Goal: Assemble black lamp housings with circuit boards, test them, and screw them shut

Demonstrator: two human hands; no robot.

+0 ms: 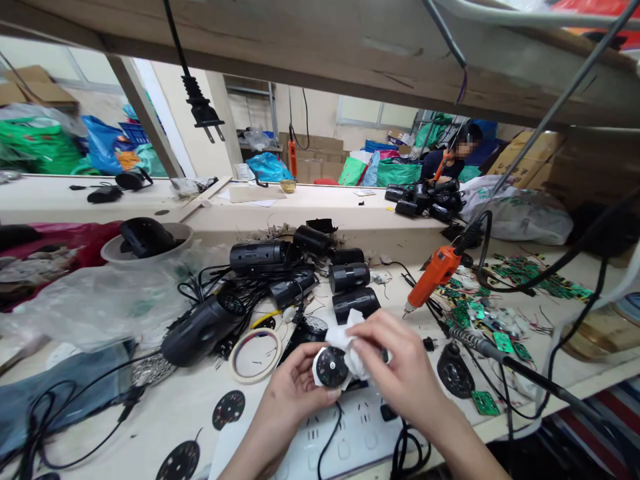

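My left hand is closed around a small part with a round black dial, marked around its face and with a pale rim. Pinched in my right hand is a crumpled white tissue, which lies against the dial's upper right edge. Fingers and tissue hide the rest of the part. Below both hands is a white power strip with a black cord across it. Loose black dial discs and a roll of masking tape lie to the left.
Black cylindrical housings and tangled cables are piled behind my hands. An orange electric screwdriver hangs at the right, near a soldering iron and scattered green circuit boards. A plug dangles overhead. Another person sits across the bench.
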